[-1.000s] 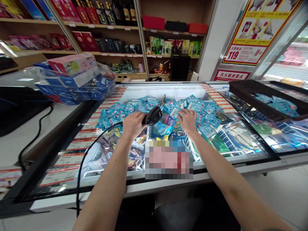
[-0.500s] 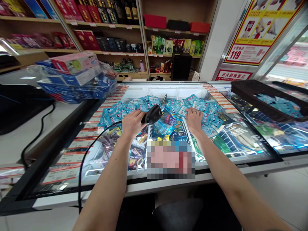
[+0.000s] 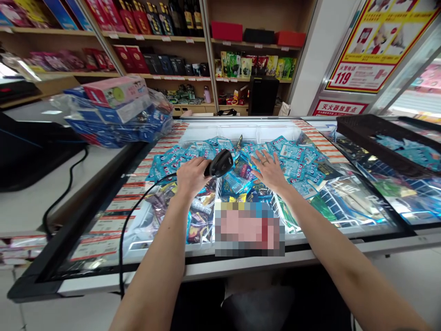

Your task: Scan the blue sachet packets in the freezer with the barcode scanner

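Note:
My left hand (image 3: 191, 177) is wrapped round the handle of a black barcode scanner (image 3: 221, 163), whose head points to the right. A black cable (image 3: 128, 216) runs from the scanner down past my left forearm. My right hand (image 3: 269, 171) has its fingers spread over the blue packets, holding nothing; whether it touches them I cannot tell. Blue packets lie in a left pile (image 3: 168, 161) and a right pile (image 3: 298, 161) on the glass top of a chest freezer (image 3: 241, 264). Beneath the glass, wrapped goods (image 3: 237, 184) sit in white wire baskets.
A dark brown basket (image 3: 374, 142) with more blue packets stands at the right. Blue boxes in clear plastic (image 3: 120, 115) are stacked at the left, beside a black device (image 3: 27, 151). Stocked shelves (image 3: 158, 37) rise behind the freezer. A pixelated patch covers the front middle.
My right hand has shifted left over the packets, and its fingers have spread. My left hand still holds the scanner. The whole view has slid slightly to the right.

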Motion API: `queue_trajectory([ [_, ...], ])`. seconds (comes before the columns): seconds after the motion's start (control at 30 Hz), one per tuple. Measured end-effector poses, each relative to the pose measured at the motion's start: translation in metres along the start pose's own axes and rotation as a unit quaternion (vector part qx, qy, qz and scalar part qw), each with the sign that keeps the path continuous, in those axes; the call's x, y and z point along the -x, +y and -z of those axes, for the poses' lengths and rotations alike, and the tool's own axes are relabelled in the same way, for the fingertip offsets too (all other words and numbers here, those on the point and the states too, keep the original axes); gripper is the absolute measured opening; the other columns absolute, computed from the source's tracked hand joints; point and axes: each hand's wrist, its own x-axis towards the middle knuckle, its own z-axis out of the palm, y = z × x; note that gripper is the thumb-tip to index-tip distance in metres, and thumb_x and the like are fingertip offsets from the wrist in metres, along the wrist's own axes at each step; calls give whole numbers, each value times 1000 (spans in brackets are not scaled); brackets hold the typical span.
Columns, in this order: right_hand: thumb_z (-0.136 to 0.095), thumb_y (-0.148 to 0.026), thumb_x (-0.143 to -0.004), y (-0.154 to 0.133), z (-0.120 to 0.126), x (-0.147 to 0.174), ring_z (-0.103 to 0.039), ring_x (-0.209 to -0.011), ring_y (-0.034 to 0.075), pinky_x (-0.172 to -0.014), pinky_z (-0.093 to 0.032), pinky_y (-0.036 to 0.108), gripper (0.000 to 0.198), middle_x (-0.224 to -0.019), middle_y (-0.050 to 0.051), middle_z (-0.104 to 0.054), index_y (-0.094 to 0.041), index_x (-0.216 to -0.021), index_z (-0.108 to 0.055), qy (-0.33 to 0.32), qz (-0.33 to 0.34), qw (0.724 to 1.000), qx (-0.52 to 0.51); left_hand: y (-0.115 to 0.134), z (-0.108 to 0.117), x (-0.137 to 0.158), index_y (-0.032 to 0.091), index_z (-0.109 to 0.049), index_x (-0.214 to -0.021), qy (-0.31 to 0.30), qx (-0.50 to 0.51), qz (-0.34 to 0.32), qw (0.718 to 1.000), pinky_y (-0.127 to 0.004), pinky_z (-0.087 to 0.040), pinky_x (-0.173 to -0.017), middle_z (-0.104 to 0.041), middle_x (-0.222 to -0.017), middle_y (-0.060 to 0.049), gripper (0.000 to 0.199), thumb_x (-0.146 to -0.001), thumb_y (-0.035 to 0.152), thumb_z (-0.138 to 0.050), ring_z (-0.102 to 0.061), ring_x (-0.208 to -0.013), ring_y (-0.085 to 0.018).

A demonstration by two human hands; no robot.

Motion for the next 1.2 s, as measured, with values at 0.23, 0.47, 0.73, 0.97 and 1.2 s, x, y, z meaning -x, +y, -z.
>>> queue_trajectory([
  [0.23, -32, -41, -98, -12, -1, -36, -29, -140, 27, -117, -12, 53, 52, -149, 11, -39, -16, -142, -41, -48, 44, 998, -13, -10, 1, 4, 22, -64, -104, -6, -10, 4, 1000, -33, -44, -74, -68, -94, -7, 27, -80, 30, -56, -61, -94, -24],
  [0.47, -39, -39, -96, -28, -23, -76, -30, -140, 27, -117, -16, 48, 60, -153, 11, -30, -13, -148, -29, -103, 34, 993, -56, -17, 4, 6, 22, -63, -106, -14, -19, 28, 999, -33, -43, -72, -68, -96, -7, 28, -79, 30, -57, -61, -94, -25],
  [0.73, -33, -40, -98, -26, -26, -85, -38, -136, 23, -115, -20, 48, 45, -147, 6, -44, -21, -138, -46, -119, 79, 982, -120, -21, 6, 6, 21, -64, -102, -7, -33, 58, 998, -34, -42, -71, -67, -94, -7, 25, -78, 29, -59, -61, -92, -25],
  [0.97, -40, -45, -96, -26, -8, -64, -62, -101, 21, -108, -32, 38, 39, -100, 6, -71, -18, -99, -68, -48, 68, 989, -120, -21, 6, 5, 22, -63, -102, 2, -34, 73, 997, -34, -43, -69, -67, -93, -8, 25, -79, 29, -58, -61, -92, -25],
  [1.2, -32, -62, -92, -41, -10, -57, -57, -106, 27, -93, -42, 40, 65, -109, 15, -65, -12, -128, -54, -25, -39, 996, -76, -21, 5, 6, 22, -64, -102, -1, -34, 57, 998, -34, -41, -68, -68, -95, -7, 25, -80, 34, -57, -61, -91, -26],
])
